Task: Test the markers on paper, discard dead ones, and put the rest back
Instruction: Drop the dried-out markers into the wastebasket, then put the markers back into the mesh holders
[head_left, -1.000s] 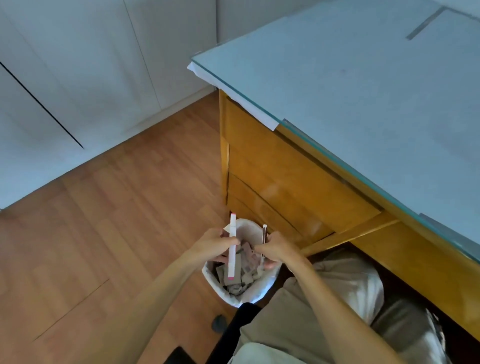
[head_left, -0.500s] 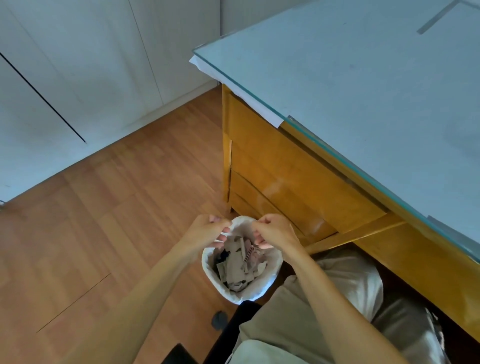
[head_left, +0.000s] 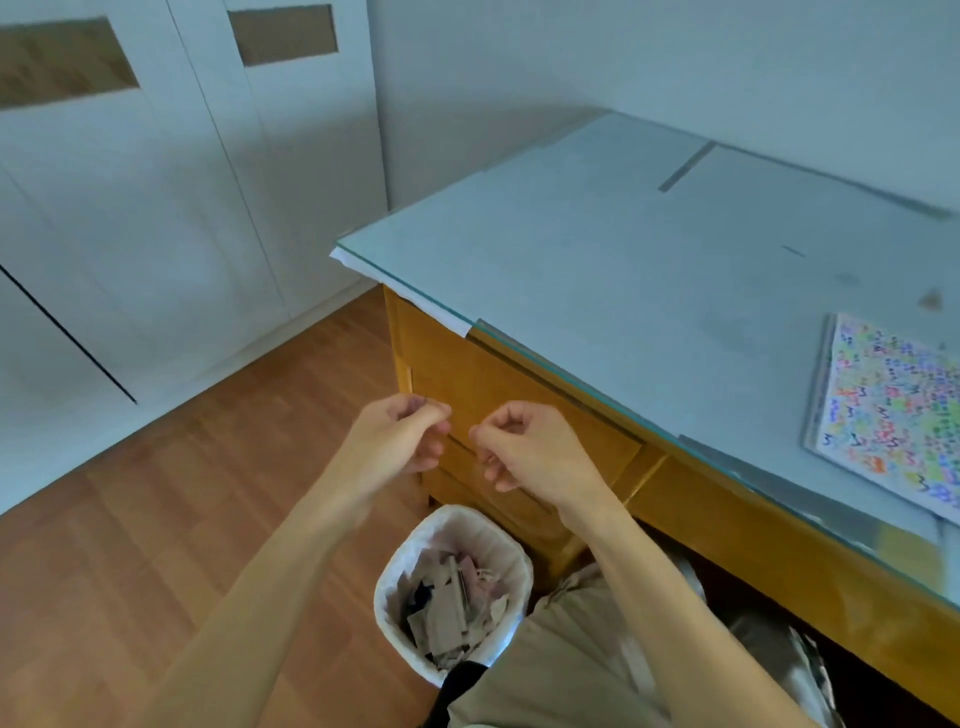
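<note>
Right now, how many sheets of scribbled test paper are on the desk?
1: the scribbled sheet lies at the desk's right edge, partly cut off by the frame; more may lie out of view.

No legible text, label or number shows anywhere.

Open air lies above the waste bin, whose mouth is unobstructed though scraps fill it partway. The table edge and its wooden drawer fronts wall off the right; bare floor lies open leftward.
</note>
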